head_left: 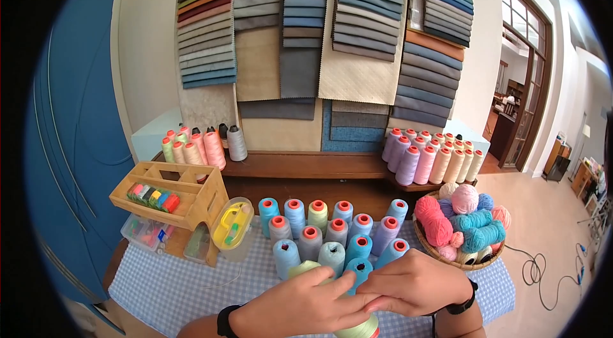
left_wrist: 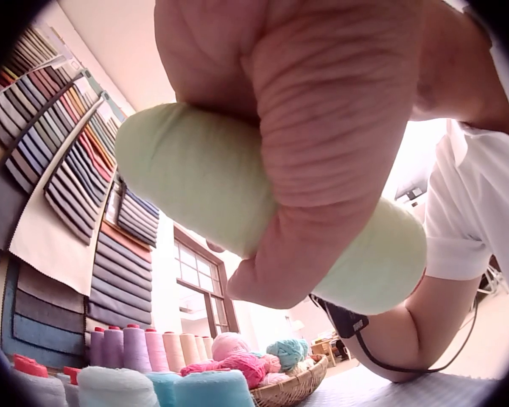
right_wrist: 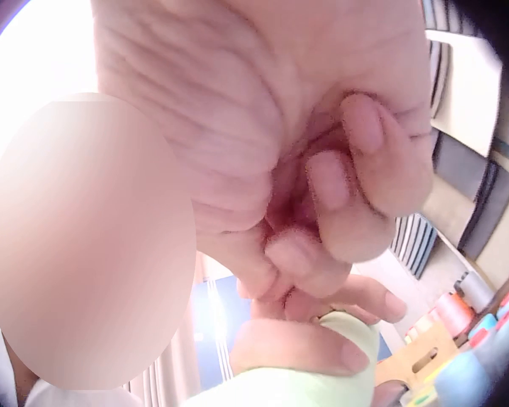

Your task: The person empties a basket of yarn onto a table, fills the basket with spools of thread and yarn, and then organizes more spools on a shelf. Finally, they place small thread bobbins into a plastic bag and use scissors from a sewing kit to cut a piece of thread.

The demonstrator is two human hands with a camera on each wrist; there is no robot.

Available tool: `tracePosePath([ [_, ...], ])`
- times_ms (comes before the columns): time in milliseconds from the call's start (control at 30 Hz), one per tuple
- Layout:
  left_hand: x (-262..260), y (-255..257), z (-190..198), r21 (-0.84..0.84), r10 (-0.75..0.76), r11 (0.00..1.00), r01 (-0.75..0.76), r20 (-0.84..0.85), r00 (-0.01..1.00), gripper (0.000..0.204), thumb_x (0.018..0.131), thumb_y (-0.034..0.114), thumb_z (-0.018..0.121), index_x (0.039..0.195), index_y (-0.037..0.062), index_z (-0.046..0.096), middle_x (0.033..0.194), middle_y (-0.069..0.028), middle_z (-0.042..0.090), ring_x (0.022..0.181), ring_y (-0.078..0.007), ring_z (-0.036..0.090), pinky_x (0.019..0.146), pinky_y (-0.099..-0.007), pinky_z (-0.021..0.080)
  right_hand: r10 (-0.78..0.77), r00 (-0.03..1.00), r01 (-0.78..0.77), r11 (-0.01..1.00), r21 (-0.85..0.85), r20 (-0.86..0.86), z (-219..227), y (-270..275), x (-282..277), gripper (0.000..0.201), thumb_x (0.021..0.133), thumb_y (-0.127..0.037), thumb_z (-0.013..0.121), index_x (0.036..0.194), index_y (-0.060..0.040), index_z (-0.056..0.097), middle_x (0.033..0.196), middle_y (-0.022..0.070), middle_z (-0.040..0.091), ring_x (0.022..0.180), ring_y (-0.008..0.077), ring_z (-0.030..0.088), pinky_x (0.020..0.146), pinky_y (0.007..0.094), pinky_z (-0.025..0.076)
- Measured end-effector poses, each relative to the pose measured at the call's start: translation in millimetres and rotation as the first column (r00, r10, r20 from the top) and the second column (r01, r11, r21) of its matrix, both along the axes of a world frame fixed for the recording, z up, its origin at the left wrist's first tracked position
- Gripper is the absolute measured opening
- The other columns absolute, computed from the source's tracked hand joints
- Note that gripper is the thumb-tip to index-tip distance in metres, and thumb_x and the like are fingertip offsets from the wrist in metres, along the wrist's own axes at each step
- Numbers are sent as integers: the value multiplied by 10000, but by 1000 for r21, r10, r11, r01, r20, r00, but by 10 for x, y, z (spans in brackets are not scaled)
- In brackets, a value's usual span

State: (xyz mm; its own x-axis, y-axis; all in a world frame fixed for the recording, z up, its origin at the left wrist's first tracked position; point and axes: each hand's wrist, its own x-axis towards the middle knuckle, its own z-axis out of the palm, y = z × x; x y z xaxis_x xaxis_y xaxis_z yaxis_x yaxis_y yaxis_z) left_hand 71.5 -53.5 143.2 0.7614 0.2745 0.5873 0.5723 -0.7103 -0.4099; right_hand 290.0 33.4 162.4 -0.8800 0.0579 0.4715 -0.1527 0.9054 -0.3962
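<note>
A large pale green cone of thread (left_wrist: pixel 195 178) lies tilted in my left hand (head_left: pixel 297 303), whose fingers and thumb wrap round its middle. In the head view that hand covers most of the cone, leaving only its two ends in sight. My right hand (head_left: pixel 412 280) is right beside the left, its fingertips at the left fingers over the cone. The right wrist view shows several curled right fingers (right_wrist: pixel 365 203) close to the palm; I cannot tell whether the fingertips pinch a thread. Blue, grey and green thread cones (head_left: pixel 310 242) stand upright just beyond both hands.
A wicker basket (head_left: pixel 424 236) of yarn balls stands at the right of the checked cloth (head_left: pixel 159 293). On the left are a wooden organizer (head_left: pixel 191 210) and a yellow-lidded box (head_left: pixel 231 226). More cones (head_left: pixel 408 165) line the shelf behind, below hanging fabric swatches (head_left: pixel 364 70).
</note>
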Motion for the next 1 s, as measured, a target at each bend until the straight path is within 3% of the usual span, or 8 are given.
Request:
tracePosePath([
  [200, -57, 11, -69, -79, 91, 992, -102, -136, 986, 221, 889, 247, 646, 1107, 221, 672, 991, 72, 584, 978, -153, 594, 751, -266, 479, -157, 986, 166, 965, 204, -59, -30, -65, -94, 328, 912, -350, 730, 772, -83, 599, 537, 53, 515, 464, 251, 566, 406, 393, 403],
  [300, -90, 5, -2, -91, 90, 990, -109, -188, 978, 254, 893, 244, 650, 1144, 216, 678, 1009, 75, 597, 978, -154, 600, 756, -262, 481, -120, 993, 117, 976, 182, 4, -27, -5, -61, 273, 925, -305, 717, 845, -59, 632, 600, 75, 565, 521, 268, 599, 447, 390, 446],
  [367, -101, 12, 31, -17, 54, 998, -58, -175, 983, 254, 888, 237, 647, 1139, 210, 678, 1015, 77, 602, 986, -150, 600, 757, -262, 480, -5, 999, 0, 995, 96, 52, -39, 70, -23, 286, 933, -223, 720, 1063, 30, 690, 849, 141, 696, 655, 295, 664, 559, 352, 539],
  [600, -64, 1, 36, 25, 64, 998, -60, -230, 971, 239, 846, 224, 672, 1085, 215, 666, 1046, 84, 608, 981, -142, 600, 764, -250, 477, 131, 989, -126, 990, -65, 73, -23, 152, 12, 188, 979, -114, 612, 1088, 39, 618, 904, 154, 666, 725, 353, 647, 633, 404, 535],
  [700, -1, -18, 57, -66, -29, 997, 27, -32, 999, 167, 782, 172, 670, 946, 142, 675, 962, 20, 622, 951, -202, 612, 749, -336, 486, 201, 975, -186, 971, -149, 92, -20, 177, 26, 307, 999, -162, 637, 1198, 72, 645, 986, 200, 699, 783, 366, 684, 695, 389, 566],
  [800, 22, -24, 54, -13, -38, 999, 38, -34, 999, 123, 785, 173, 671, 904, 145, 658, 905, 13, 603, 914, -186, 606, 727, -326, 473, 145, 975, -111, 975, -194, 168, -5, 128, 15, 239, 1004, -191, 634, 1083, 30, 683, 868, 163, 690, 697, 336, 658, 614, 376, 534],
  [867, 38, -42, 15, -19, 69, 997, -70, -28, 997, 106, 778, 170, 668, 882, 161, 645, 872, 14, 588, 888, -174, 601, 709, -312, 457, -88, 976, 87, 996, 16, 197, -6, 58, -31, 213, 1001, -222, 639, 953, -21, 693, 736, 114, 650, 605, 306, 613, 540, 364, 484],
  [1000, 16, -35, -23, -101, 43, 994, -46, -37, 998, 91, 790, 177, 663, 877, 176, 639, 868, 15, 582, 882, -164, 600, 708, -305, 449, -118, 981, 112, 993, 46, 156, 30, 15, -89, 212, 991, -233, 650, 887, -53, 690, 661, 81, 613, 553, 285, 583, 504, 363, 455],
])
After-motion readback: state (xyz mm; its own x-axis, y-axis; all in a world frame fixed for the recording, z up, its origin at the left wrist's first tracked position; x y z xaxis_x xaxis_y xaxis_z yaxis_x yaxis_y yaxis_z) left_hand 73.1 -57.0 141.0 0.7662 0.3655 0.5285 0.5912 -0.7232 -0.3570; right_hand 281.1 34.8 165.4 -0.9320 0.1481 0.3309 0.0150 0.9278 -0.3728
